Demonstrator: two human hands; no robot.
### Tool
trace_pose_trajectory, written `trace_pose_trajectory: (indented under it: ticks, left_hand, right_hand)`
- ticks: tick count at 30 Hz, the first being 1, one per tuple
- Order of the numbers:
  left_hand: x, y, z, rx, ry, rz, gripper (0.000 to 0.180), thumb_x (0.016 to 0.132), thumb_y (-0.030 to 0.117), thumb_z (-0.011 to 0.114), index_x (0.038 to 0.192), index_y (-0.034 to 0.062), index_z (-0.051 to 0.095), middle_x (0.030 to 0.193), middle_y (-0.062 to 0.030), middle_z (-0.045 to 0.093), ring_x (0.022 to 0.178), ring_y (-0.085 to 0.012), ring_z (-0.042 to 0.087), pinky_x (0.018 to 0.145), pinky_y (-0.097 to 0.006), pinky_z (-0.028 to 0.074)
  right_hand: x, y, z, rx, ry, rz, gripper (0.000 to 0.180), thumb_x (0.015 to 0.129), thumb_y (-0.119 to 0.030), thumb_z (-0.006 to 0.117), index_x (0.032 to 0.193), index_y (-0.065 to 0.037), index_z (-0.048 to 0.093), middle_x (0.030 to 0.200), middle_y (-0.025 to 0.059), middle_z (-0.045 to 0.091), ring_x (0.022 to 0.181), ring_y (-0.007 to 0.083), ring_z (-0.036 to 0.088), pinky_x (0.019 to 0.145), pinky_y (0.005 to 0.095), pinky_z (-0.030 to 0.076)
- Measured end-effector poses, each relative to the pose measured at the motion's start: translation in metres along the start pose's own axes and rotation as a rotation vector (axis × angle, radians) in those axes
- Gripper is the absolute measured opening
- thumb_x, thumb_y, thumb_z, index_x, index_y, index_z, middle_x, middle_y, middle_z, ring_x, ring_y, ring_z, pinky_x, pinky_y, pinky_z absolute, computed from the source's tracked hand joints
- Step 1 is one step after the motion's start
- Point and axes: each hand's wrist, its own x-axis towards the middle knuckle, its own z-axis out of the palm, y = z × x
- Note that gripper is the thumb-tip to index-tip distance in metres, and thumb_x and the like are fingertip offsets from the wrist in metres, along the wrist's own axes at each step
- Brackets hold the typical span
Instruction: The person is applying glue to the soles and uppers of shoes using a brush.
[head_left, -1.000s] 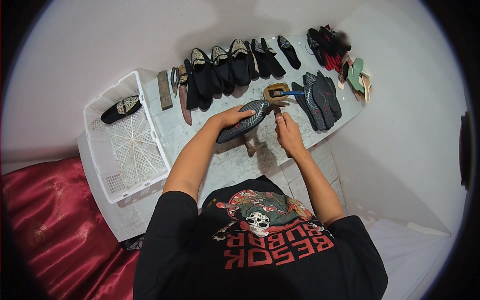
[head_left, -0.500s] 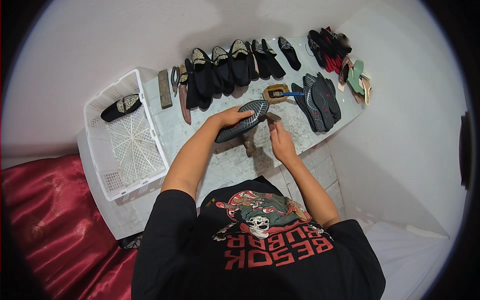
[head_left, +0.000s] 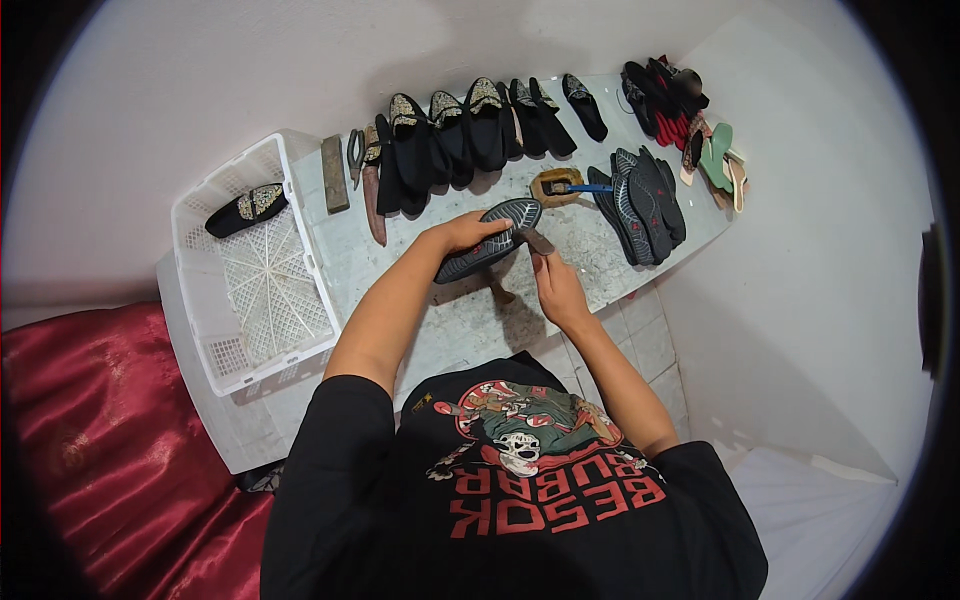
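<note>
My left hand (head_left: pixel 472 232) is closed around a black shoe (head_left: pixel 468 264), whose dark ridged sole with small red marks faces up. My right hand (head_left: pixel 560 290) grips a short, flat, brownish-grey tool (head_left: pixel 538 242); its exact kind does not show. The tool's end touches or nearly touches the shoe's edge near the far right end. Beneath the shoe, a brown knob-like piece (head_left: pixel 503 293) shows on the worktable (head_left: pixel 430 350), mostly hidden. A blue-handled brush (head_left: pixel 587 188) rests in a yellowish glue-stained container (head_left: pixel 553 187) beyond my hands.
Black shoes with glittery uppers (head_left: pixel 447 140) line the wall side. Dark soles (head_left: pixel 645 205) are piled at the right, near sandals (head_left: pixel 715 155). On the left stand a white plastic basket (head_left: pixel 325 290) with one shoe (head_left: pixel 247 209), a block (head_left: pixel 335 175), pliers (head_left: pixel 355 155) and a brown-handled tool (head_left: pixel 373 205).
The tool in my right hand has turned, showing more of its flat face against the shoe's edge. My left hand and the shoe have hardly moved; the whole view has shifted slightly.
</note>
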Motion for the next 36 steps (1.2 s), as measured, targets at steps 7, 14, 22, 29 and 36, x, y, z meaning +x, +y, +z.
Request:
trace_pose_trajectory:
  ticks: [7, 14, 22, 29, 36]
  left_hand:
    - [0.004, -0.012, -0.002, 0.006, 0.020, 0.020, 0.063, 0.099, 0.058, 0.061, 0.132, 0.0045, 0.062, 0.102, -0.0017, 0.069, 0.085, -0.0109, 0.060, 0.077, -0.029, 0.049]
    - [0.003, -0.005, 0.000, -0.041, -0.014, -0.015, 0.059, 0.100, 0.055, 0.061, 0.130, 0.0047, 0.063, 0.100, -0.0008, 0.068, 0.082, -0.0105, 0.058, 0.075, -0.029, 0.048]
    - [0.006, -0.014, -0.002, -0.021, 0.006, 0.015, 0.058, 0.100, 0.054, 0.061, 0.130, 0.0049, 0.063, 0.106, -0.0021, 0.068, 0.090, -0.0118, 0.059, 0.081, -0.029, 0.049]
    - [0.006, -0.006, -0.005, -0.012, -0.030, -0.048, 0.059, 0.100, 0.056, 0.061, 0.130, 0.0049, 0.063, 0.106, -0.0017, 0.069, 0.091, -0.0127, 0.060, 0.083, -0.031, 0.049]
    - [0.003, -0.009, -0.001, 0.023, 0.009, 0.033, 0.058, 0.100, 0.055, 0.061, 0.129, 0.0044, 0.064, 0.106, -0.0021, 0.069, 0.091, -0.0121, 0.060, 0.083, -0.030, 0.050]
  right_hand:
    - [0.002, -0.010, -0.008, 0.032, -0.054, 0.091, 0.028, 0.108, -0.029, 0.046, 0.114, -0.002, 0.053, 0.087, 0.0312, 0.067, 0.085, 0.0556, 0.062, 0.070, 0.0601, 0.046]
    - [-0.006, 0.001, 0.002, 0.009, 0.100, -0.027, 0.034, 0.109, -0.030, 0.045, 0.123, -0.002, 0.058, 0.073, 0.0236, 0.062, 0.067, 0.0445, 0.063, 0.062, 0.0482, 0.045]
    - [-0.011, -0.009, 0.006, 0.062, 0.072, -0.021, 0.025, 0.106, -0.023, 0.049, 0.121, -0.005, 0.057, 0.084, 0.0296, 0.067, 0.081, 0.0546, 0.063, 0.066, 0.0580, 0.046]
    - [-0.010, -0.006, 0.006, -0.003, 0.041, -0.012, 0.025, 0.106, -0.025, 0.051, 0.113, -0.002, 0.058, 0.080, 0.0282, 0.066, 0.079, 0.0534, 0.063, 0.064, 0.0565, 0.047]
    - [-0.017, -0.009, 0.008, 0.077, 0.055, -0.036, 0.024, 0.104, -0.023, 0.052, 0.113, -0.002, 0.057, 0.079, 0.0280, 0.065, 0.077, 0.0533, 0.063, 0.063, 0.0558, 0.046]
